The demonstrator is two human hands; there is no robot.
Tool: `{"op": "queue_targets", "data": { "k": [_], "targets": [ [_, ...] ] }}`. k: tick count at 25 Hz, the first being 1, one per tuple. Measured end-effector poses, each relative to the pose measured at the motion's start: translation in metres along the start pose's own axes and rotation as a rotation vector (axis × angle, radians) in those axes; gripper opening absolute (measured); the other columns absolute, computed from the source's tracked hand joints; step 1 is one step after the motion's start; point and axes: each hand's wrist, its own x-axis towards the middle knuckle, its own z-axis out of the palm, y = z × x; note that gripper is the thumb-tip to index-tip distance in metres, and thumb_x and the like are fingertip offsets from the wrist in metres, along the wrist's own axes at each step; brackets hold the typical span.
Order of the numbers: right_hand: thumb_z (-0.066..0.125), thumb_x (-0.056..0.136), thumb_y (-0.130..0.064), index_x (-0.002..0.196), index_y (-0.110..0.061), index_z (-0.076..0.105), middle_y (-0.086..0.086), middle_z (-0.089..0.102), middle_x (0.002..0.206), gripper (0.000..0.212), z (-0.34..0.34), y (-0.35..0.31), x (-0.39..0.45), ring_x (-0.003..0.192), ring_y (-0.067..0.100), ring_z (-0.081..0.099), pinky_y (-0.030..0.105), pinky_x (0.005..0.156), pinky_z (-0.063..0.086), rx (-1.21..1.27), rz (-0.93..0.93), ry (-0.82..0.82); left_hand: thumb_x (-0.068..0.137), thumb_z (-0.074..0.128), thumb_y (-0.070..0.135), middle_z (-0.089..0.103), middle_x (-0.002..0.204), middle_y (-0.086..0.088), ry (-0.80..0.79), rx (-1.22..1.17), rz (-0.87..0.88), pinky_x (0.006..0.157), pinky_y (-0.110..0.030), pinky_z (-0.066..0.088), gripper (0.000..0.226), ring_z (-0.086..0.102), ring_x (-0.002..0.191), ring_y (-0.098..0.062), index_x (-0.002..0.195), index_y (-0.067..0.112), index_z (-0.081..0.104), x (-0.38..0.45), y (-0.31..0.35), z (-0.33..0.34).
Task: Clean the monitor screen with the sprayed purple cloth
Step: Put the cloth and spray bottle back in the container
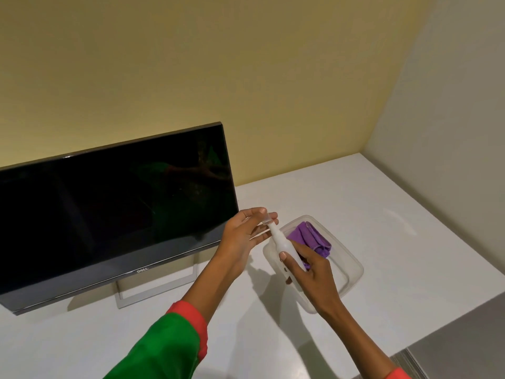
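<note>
My right hand (308, 266) grips the spray bottle (285, 246); my left hand (246, 233) pinches its cap (266, 218). The purple cloth (311, 237) lies in the tub (352, 272) on the counter (355, 192). I'd pull the cap straight off, then mist the cloth lightly.

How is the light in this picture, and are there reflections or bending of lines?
Head view: soft, even light; the hands cast faint shadows on the white table. The dark monitor screen reflects dim green and red shapes, with no strong glare. The wide lens tilts the monitor's edges. The spray bottle and the purple cloth look fairly sharp.
</note>
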Motion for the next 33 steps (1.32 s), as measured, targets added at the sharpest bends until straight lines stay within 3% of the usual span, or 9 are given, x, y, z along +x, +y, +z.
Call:
{"op": "queue_targets", "data": {
  "k": [7,12,16,19,21,24,27,33],
  "targets": [
    [0.062,0.084,-0.033,0.109,-0.022,0.066,0.0,0.065,0.076,0.027,-0.006,-0.017,0.001,0.058,0.01,0.062,0.02,0.047,0.046,0.0,-0.012,0.073,0.083,0.064,0.015,0.072,0.103,-0.012,-0.044,0.066,0.033,0.089,-0.033,0.054,0.024,0.068,0.099,-0.023,0.105,0.004,0.062,-0.002,0.004,0.018],
    [0.067,0.083,-0.025,0.099,-0.018,0.07,0.002,0.062,0.064,0.018,-0.012,-0.029,0.002,0.047,0.012,0.055,0.024,0.043,0.043,0.122,0.038,0.132,0.087,0.059,0.016,0.072,0.104,-0.007,-0.153,0.045,0.065,0.074,-0.016,0.053,0.024,0.068,0.097,-0.013,0.109,0.012,0.066,-0.007,0.004,0.031],
    [0.063,0.08,-0.031,0.086,-0.004,0.067,0.007,0.055,0.056,0.028,-0.021,-0.046,0.004,0.044,0.02,0.046,0.025,0.04,0.038,0.329,0.065,0.035,0.087,0.055,0.013,0.074,0.097,-0.005,-0.219,-0.044,0.134,0.079,-0.016,0.052,0.022,0.067,0.1,-0.014,0.105,0.013,0.067,-0.009,0.008,0.039],
    [0.066,0.084,-0.029,0.087,0.007,0.062,0.015,0.055,0.063,0.036,-0.027,-0.052,0.005,0.045,0.02,0.045,0.022,0.038,0.036,0.509,0.132,-0.1,0.085,0.055,0.013,0.074,0.095,-0.006,-0.261,-0.042,0.166,0.081,-0.018,0.052,0.022,0.066,0.1,-0.015,0.104,0.014,0.068,-0.011,0.009,0.041],
    [0.064,0.085,-0.03,0.09,0.005,0.062,0.015,0.057,0.068,0.036,-0.032,-0.056,0.011,0.048,0.019,0.048,0.023,0.039,0.039,0.556,0.182,-0.176,0.083,0.057,0.014,0.074,0.095,-0.006,-0.291,0.013,0.199,0.083,-0.018,0.051,0.024,0.066,0.1,-0.015,0.104,0.013,0.067,-0.009,0.015,0.041],
    [0.062,0.087,-0.033,0.097,-0.006,0.065,0.009,0.067,0.08,0.028,-0.041,-0.048,0.038,0.065,0.021,0.061,0.034,0.062,0.05,0.175,0.082,-0.207,0.087,0.058,0.013,0.071,0.107,-0.007,-0.298,0.332,0.272,0.084,-0.017,0.051,0.025,0.065,0.103,-0.01,0.111,0.009,0.066,0.002,0.032,0.04],
    [0.069,0.082,-0.031,0.096,-0.022,0.068,-0.005,0.072,0.091,0.017,-0.043,-0.024,0.067,0.086,0.015,0.065,0.038,0.08,0.052,-0.169,-0.016,-0.163,0.087,0.06,0.012,0.066,0.119,-0.001,-0.209,0.655,0.366,0.092,-0.014,0.046,0.029,0.061,0.107,-0.003,0.115,0.019,0.065,0.011,0.028,0.04],
    [0.077,0.073,-0.014,0.101,-0.016,0.067,-0.002,0.066,0.086,0.03,-0.031,0.028,0.093,0.077,0.011,0.06,0.007,0.063,0.043,-0.355,0.092,-0.024,0.086,0.061,0.01,0.064,0.122,-0.004,-0.005,0.805,0.293,0.081,0.0,0.039,0.031,0.059,0.111,-0.012,0.116,0.015,0.064,0.011,-0.008,0.018]
  ]
}}
